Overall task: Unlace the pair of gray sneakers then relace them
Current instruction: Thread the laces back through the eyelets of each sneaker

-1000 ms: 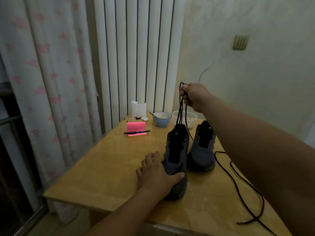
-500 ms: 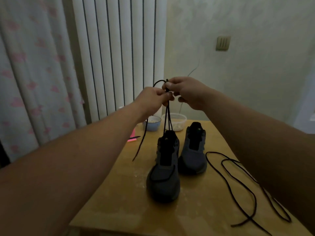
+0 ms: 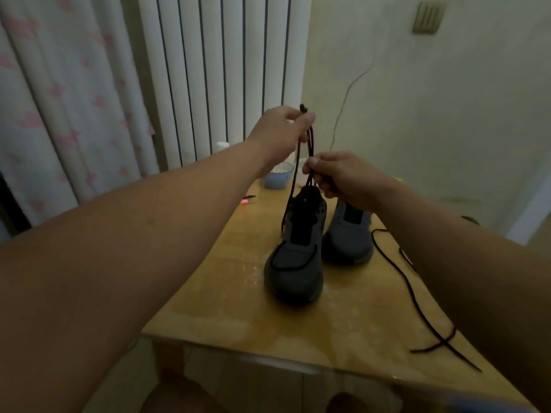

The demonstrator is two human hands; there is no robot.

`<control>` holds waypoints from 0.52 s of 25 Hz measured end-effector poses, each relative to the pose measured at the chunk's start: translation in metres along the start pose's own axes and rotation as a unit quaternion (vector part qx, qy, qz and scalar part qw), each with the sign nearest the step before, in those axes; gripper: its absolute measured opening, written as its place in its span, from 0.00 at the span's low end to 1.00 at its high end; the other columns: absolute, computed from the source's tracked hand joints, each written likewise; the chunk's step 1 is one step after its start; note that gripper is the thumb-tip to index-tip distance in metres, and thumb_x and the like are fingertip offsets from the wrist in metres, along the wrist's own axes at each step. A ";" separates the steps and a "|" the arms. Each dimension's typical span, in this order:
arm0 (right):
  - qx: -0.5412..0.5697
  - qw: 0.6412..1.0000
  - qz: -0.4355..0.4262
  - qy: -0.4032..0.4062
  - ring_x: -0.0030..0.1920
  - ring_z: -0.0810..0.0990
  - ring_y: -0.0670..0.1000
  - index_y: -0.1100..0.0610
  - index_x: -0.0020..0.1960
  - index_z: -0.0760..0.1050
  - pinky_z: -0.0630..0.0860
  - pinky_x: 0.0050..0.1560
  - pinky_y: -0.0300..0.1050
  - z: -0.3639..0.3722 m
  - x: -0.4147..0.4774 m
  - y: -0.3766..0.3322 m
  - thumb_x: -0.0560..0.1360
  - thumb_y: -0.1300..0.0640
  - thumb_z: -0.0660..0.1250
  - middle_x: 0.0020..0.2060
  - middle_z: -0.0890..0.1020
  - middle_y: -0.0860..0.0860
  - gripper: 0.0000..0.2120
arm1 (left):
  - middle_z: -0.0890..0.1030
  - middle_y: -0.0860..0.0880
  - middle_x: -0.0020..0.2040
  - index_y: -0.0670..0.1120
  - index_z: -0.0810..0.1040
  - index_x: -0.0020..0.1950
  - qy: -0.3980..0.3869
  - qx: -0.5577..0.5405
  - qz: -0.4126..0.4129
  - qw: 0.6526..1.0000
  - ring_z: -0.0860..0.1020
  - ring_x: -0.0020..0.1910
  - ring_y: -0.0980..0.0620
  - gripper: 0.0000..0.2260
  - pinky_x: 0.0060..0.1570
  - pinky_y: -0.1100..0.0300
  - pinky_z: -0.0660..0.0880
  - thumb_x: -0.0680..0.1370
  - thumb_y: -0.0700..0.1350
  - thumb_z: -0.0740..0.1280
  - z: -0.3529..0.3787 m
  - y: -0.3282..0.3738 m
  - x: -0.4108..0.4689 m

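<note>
Entry: person, seen from own head camera.
- Left forearm (image 3: pixel 149 234): bare along whole visible length, broad where it fills near left of frame, narrowing toward wrist; few faint small marks on surface.
- Left hand (image 3: pixel 278 129): bare; short rounded fingers (anything worn on them too small and dim to tell).
- Right forearm (image 3: pixel 447 263): bare, mostly in shadow.
- Right hand (image 3: pixel 343 177): bare, rounded knuckles.
- Two dim rounded shapes (image 3: pixel 179 394) at near edge: possibly knees; covering unreadable.
</note>
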State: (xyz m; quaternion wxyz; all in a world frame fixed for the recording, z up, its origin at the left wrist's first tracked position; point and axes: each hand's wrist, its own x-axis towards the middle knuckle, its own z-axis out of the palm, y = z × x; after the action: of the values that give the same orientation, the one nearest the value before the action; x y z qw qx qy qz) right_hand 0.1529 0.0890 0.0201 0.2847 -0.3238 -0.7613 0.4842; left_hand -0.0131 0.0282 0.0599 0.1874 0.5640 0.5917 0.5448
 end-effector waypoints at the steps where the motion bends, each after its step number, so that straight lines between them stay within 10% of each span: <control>1: -0.007 1.000 0.006 0.009 0.31 0.69 0.47 0.59 0.53 0.81 0.69 0.33 0.40 -0.001 0.003 0.004 0.87 0.52 0.61 0.33 0.73 0.49 0.14 | 0.81 0.48 0.50 0.44 0.77 0.64 0.041 0.014 -0.013 0.999 0.76 0.44 0.53 0.16 0.44 0.57 0.74 0.85 0.54 0.64 0.006 -0.017 -0.017; 4: -0.010 0.999 0.029 0.029 0.31 0.71 0.47 0.58 0.51 0.81 0.70 0.33 0.40 -0.004 0.010 0.018 0.87 0.53 0.60 0.33 0.74 0.49 0.14 | 0.78 0.48 0.47 0.46 0.73 0.59 0.077 0.014 -0.100 0.992 0.76 0.45 0.49 0.10 0.42 0.55 0.73 0.86 0.53 0.61 0.031 -0.088 -0.101; 9: 0.026 0.997 0.045 0.050 0.31 0.70 0.47 0.58 0.50 0.81 0.71 0.31 0.40 -0.003 0.018 0.031 0.87 0.53 0.61 0.33 0.74 0.49 0.14 | 0.73 0.55 0.72 0.58 0.55 0.82 -0.034 0.080 -0.144 0.986 0.74 0.69 0.52 0.55 0.69 0.47 0.74 0.63 0.81 0.69 0.053 -0.131 -0.188; 13: -0.005 0.996 0.058 0.066 0.33 0.71 0.47 0.59 0.52 0.81 0.72 0.36 0.41 0.004 0.017 0.017 0.87 0.53 0.60 0.34 0.75 0.50 0.14 | 0.68 0.55 0.78 0.59 0.43 0.84 -0.021 0.191 -0.123 0.974 0.67 0.77 0.49 0.59 0.76 0.42 0.63 0.64 0.79 0.69 0.060 -0.122 -0.195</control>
State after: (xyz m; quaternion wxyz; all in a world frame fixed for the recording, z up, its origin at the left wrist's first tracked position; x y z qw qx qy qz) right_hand 0.1424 0.1053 0.0049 0.3042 -0.4002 -0.7230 0.4739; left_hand 0.0381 -0.0878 -0.1409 0.1539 0.5238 0.7456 0.3821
